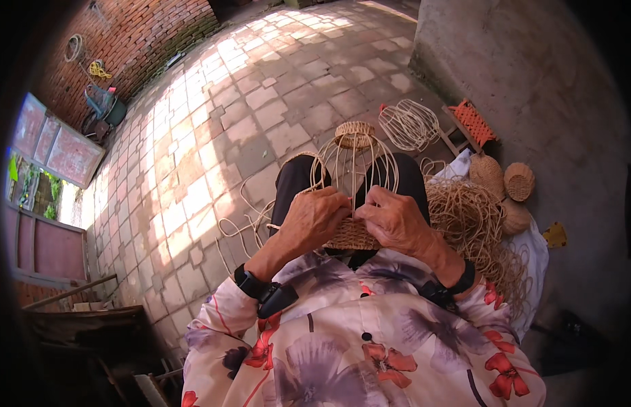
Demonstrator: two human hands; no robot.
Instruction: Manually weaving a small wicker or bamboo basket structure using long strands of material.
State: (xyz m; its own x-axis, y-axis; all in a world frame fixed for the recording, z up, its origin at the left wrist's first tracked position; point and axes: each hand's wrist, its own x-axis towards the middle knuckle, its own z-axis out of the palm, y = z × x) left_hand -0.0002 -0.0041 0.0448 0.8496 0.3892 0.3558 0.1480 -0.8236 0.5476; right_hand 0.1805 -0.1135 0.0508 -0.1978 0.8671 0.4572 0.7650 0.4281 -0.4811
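A half-woven wicker basket (353, 237) rests on my lap between my thighs. Its near part is a tight woven band, and bare cane ribs arch from there to a small woven ring (355, 133) at the far end. My left hand (318, 216) grips the band's edge from the left, with thumb and fingers pinched together. From the right, my right hand (395, 218) pinches the same edge close by, so the fingertips nearly meet around a rib. Loose strands (251, 224) of cane trail from the basket over my left thigh. The fingertips partly hide the weave.
On my right, a heap of loose cane (468, 220) lies on white cloth (534, 261), with several small woven baskets (519, 181) beside it. Farther off are a cane coil (410, 125) and an orange woven stool (473, 121). Paving stretches ahead toward a brick wall (142, 41).
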